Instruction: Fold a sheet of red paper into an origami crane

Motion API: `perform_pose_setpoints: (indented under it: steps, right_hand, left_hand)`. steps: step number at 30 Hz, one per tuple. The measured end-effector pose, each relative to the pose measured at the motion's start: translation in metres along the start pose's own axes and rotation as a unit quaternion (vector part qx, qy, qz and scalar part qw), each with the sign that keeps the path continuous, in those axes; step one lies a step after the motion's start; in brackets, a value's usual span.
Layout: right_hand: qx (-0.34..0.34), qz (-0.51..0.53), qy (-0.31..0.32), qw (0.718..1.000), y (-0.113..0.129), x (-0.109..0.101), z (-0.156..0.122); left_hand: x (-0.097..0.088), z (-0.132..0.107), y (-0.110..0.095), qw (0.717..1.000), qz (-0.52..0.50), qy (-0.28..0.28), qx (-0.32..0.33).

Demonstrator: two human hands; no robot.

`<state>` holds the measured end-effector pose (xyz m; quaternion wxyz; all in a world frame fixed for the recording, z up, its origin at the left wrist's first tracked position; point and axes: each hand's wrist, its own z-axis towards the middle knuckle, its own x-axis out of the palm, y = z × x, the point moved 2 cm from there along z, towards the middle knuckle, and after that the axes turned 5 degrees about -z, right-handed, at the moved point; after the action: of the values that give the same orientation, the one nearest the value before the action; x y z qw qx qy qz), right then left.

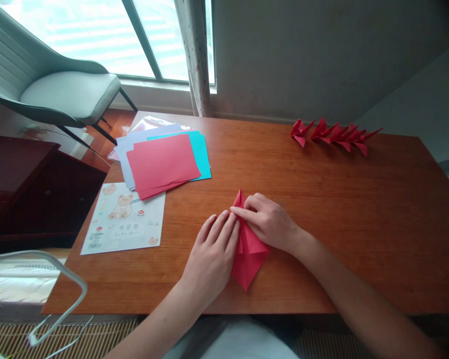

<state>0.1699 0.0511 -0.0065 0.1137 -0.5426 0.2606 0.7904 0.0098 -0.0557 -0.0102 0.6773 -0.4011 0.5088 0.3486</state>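
A red sheet of origami paper [249, 269], folded into a long kite-like shape with points at top and bottom, lies on the wooden table in front of me. My left hand [215, 252] rests flat over its left side, fingers stretched out and covering that edge. From the right, my right hand [271, 219] grips the upper part, with the index finger reaching across to the left fingertips and the other fingers curled. The thumb is mostly hidden. Creases run down the middle of the paper between my hands.
Several folded red paper cranes [336, 134] stand in a row at the table's back right. Loose red sheets [164, 159] overlap blue sheets [204, 154] at the back left. A bear-printed packet [125, 222] lies nearer. Beyond the left edge is a chair [71, 94].
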Motion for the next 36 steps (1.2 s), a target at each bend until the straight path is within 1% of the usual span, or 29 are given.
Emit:
perform_pose_setpoints:
  steps: [3, 6, 12, 18, 23, 27, 31, 36]
  right_hand:
    - [0.012, 0.04, 0.006, 0.999, -0.0025, -0.0012, 0.0001]
    - [0.014, 0.049, 0.006, 0.999, -0.0034, -0.0007, -0.0002]
    - [0.004, 0.0, -0.002, 1.0, -0.0017, -0.0008, 0.0007]
    - [0.01, -0.055, -0.005, 0.998, 0.0, -0.0003, 0.0005]
    - [0.0, -0.032, -0.004, 0.999, -0.0021, 0.0015, -0.0007]
    - [0.003, -0.016, 0.016, 1.0, -0.005, 0.0004, -0.0005]
    - [0.011, -0.064, 0.034, 0.997, -0.0067, -0.0015, -0.0001]
    - [0.028, -0.124, 0.041, 0.991, -0.0086, -0.0021, 0.0003]
  left_hand:
    - [-0.0005, -0.0001, -0.0003, 1.0, -0.001, 0.002, -0.002]
    - [-0.0005, -0.0003, -0.0003, 1.0, -0.003, 0.001, -0.001]
    - [-0.0003, 0.0004, -0.0005, 1.0, -0.002, 0.002, 0.0]
    - [-0.0004, 0.0005, -0.0005, 1.0, -0.005, 0.001, -0.002]
    - [0.0002, -0.0001, -0.0003, 1.0, -0.006, 0.0, -0.003]
    - [-0.0002, -0.0001, -0.0004, 1.0, -0.005, 0.0, -0.004]
    - [-0.0011, 0.0005, -0.0007, 1.0, -0.005, 0.004, -0.004]
    - [-0.0011, 0.0006, -0.0007, 1.0, -0.009, 0.005, -0.005]
